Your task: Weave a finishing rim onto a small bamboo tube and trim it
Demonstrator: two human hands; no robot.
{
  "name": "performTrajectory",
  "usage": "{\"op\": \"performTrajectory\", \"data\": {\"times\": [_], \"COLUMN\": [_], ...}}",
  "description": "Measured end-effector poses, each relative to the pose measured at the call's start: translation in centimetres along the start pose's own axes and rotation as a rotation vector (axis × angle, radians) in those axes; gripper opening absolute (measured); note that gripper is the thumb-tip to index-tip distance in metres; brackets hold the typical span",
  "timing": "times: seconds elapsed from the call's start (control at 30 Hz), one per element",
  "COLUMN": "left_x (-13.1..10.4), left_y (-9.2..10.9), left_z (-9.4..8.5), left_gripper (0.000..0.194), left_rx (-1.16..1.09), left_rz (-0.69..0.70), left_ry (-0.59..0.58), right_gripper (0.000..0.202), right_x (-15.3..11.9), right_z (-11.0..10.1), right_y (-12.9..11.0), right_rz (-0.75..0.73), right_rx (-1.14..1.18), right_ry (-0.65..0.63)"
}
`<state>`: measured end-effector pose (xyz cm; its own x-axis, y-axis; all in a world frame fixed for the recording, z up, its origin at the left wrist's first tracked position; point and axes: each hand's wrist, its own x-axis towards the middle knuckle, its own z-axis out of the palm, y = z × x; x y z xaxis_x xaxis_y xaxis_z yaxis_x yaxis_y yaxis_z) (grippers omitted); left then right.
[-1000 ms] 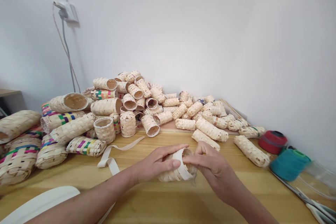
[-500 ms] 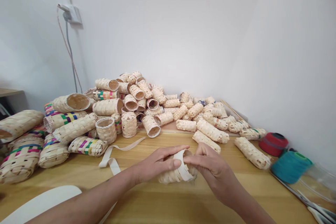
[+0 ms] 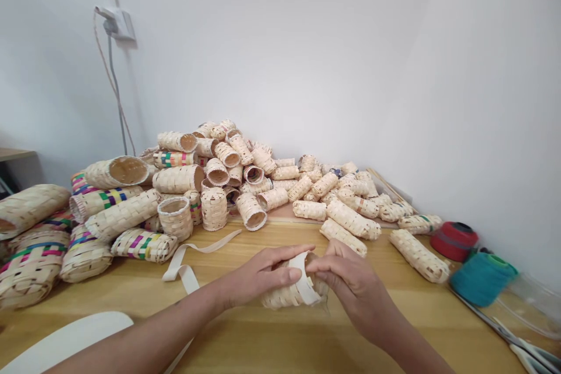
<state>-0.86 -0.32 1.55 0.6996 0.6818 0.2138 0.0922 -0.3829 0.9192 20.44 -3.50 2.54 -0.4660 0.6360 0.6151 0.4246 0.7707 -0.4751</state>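
Observation:
My left hand (image 3: 268, 276) grips a small woven basket (image 3: 284, 298) that lies on its side, its open end facing right. Around the basket near its mouth runs a white fabric band (image 3: 306, 286), and my left thumb presses beside it. At the rim, the fingers of my right hand (image 3: 346, 277) are pinched together; what they hold, if anything, is too small to make out. A faint dark thread hangs below the basket's mouth. A long white ribbon (image 3: 188, 277) curls over the table left of my hands, partly hidden by my left forearm.
A heap of woven baskets (image 3: 214, 207) fills the back and left of the wooden table (image 3: 280, 347). At right stand a red thread spool (image 3: 454, 241) and a teal thread spool (image 3: 484, 278), with scissors (image 3: 511, 336) before them. A white curved piece (image 3: 83, 339) lies front left.
The fingers of my right hand have shifted slightly at the basket's rim. The left hand keeps its grip, and the whole view has drifted a little.

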Motion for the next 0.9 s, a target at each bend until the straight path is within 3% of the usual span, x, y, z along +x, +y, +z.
{"op": "performTrajectory", "data": {"times": [0.3, 0.7, 0.9], "left_x": [-0.17, -0.07, 0.06], "left_y": [0.7, 0.43, 0.29], "left_z": [0.14, 0.17, 0.04], "left_gripper": [0.056, 0.055, 0.066], "left_rx": [-0.075, -0.122, -0.115], "left_rz": [0.02, 0.036, -0.009], "left_ry": [-0.056, -0.06, -0.064], "right_gripper": [0.02, 0.02, 0.019], "right_x": [0.18, 0.28, 0.18], "right_z": [0.25, 0.76, 0.53], "right_y": [-0.65, -0.69, -0.5], "right_rz": [0.14, 0.055, 0.05], "right_rx": [0.021, -0.068, -0.063], "right_ry": [-0.038, 0.032, 0.032]}}
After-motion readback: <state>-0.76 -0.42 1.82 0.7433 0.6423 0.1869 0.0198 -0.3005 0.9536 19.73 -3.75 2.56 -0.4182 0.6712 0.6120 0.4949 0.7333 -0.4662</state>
